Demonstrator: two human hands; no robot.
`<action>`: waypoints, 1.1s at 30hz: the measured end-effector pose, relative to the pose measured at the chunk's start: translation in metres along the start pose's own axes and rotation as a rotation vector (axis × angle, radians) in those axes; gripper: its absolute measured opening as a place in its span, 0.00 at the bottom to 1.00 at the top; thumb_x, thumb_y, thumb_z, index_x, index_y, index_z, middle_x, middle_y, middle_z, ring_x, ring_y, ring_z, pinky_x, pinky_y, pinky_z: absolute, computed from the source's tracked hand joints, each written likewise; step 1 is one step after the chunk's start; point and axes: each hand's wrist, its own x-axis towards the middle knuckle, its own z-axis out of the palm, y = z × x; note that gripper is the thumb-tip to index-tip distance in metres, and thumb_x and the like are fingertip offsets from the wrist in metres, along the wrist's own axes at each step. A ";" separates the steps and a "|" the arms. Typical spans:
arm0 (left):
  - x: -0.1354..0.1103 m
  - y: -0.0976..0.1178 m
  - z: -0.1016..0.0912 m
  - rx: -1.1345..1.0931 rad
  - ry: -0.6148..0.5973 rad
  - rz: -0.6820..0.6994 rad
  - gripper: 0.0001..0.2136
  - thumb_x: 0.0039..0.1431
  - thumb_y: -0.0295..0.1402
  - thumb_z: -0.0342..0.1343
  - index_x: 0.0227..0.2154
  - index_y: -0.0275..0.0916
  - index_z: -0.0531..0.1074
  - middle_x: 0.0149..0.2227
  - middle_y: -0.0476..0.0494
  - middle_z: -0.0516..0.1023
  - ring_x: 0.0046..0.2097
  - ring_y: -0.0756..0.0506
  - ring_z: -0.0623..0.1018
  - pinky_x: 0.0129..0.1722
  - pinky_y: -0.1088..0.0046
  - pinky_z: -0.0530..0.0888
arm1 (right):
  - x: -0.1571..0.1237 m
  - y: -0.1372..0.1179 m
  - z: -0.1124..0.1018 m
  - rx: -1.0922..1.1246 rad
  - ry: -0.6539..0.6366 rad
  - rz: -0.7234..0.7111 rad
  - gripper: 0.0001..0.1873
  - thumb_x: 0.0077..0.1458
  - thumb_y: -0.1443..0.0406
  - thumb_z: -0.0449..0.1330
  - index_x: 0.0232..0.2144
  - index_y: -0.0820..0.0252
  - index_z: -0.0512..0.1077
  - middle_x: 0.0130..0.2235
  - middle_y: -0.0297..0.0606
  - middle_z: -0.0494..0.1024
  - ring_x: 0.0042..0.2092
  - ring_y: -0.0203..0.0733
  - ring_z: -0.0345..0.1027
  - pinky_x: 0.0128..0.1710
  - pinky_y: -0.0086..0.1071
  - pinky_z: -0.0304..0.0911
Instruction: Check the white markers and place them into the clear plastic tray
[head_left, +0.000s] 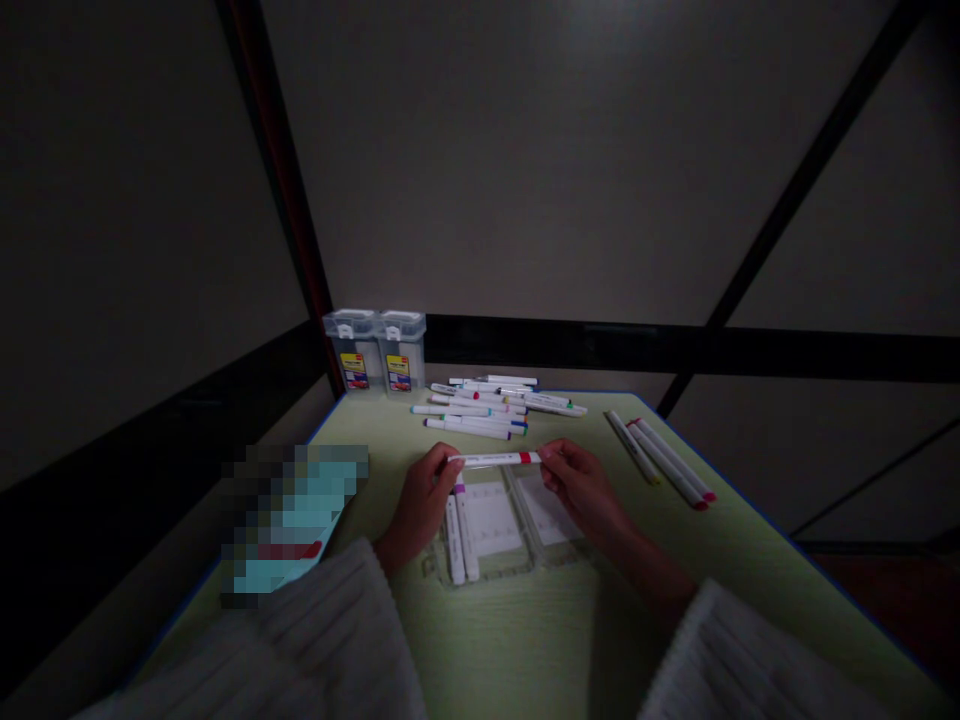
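A white marker (491, 460) with a red band is held level between my two hands. My left hand (424, 495) pinches its left end, and the fingers of my right hand (581, 485) close on the right end. Below it lies an open clear plastic case (534, 540) with white printed sheets (491, 520) inside. Two white markers, one a purple-banded marker (466, 530), rest side by side in the left half of the case, partly behind my left hand. My right hand hangs over the case's right half and hides part of it.
Several loose markers (480, 410) lie in a pile at the back. Two clear lidded boxes (375, 355) stand at the back left. Three markers (667, 460) lie at the right edge. A pixelated, lit flat object (300, 525) is on the left. The table (517, 640) has blue edging.
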 end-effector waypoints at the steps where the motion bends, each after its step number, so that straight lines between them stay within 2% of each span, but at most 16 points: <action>1: 0.000 0.001 0.000 0.005 0.000 0.002 0.10 0.53 0.36 0.45 0.20 0.39 0.61 0.20 0.54 0.61 0.26 0.51 0.63 0.26 0.76 0.60 | 0.000 -0.001 0.000 -0.001 -0.003 0.001 0.19 0.35 0.52 0.67 0.17 0.59 0.67 0.15 0.27 0.63 0.20 0.30 0.51 0.21 0.28 0.46; 9: 0.002 -0.002 0.001 0.045 0.021 -0.041 0.14 0.54 0.38 0.42 0.15 0.41 0.54 0.16 0.55 0.56 0.22 0.51 0.60 0.24 0.75 0.59 | -0.003 -0.005 0.003 0.015 -0.014 0.019 0.18 0.33 0.53 0.68 0.18 0.59 0.68 0.15 0.27 0.63 0.19 0.31 0.51 0.20 0.28 0.45; 16: 0.003 -0.008 0.003 0.093 0.053 -0.053 0.17 0.54 0.42 0.39 0.14 0.41 0.55 0.15 0.55 0.56 0.20 0.51 0.60 0.23 0.74 0.57 | -0.004 -0.005 0.003 -0.004 -0.034 0.026 0.17 0.36 0.53 0.67 0.19 0.59 0.69 0.16 0.27 0.64 0.20 0.31 0.52 0.21 0.28 0.45; 26: 0.001 -0.007 0.001 0.110 0.081 -0.107 0.20 0.53 0.47 0.40 0.12 0.42 0.49 0.14 0.55 0.50 0.19 0.52 0.55 0.21 0.73 0.52 | -0.005 -0.007 0.005 -0.016 -0.059 0.022 0.17 0.36 0.53 0.67 0.19 0.58 0.69 0.15 0.27 0.64 0.20 0.32 0.52 0.21 0.28 0.46; 33: 0.002 -0.004 0.000 0.094 0.075 -0.076 0.20 0.54 0.45 0.40 0.12 0.41 0.53 0.12 0.54 0.55 0.19 0.52 0.58 0.21 0.73 0.55 | -0.008 -0.012 0.007 -0.025 -0.056 0.037 0.18 0.37 0.52 0.67 0.18 0.58 0.68 0.15 0.28 0.64 0.19 0.32 0.51 0.20 0.28 0.46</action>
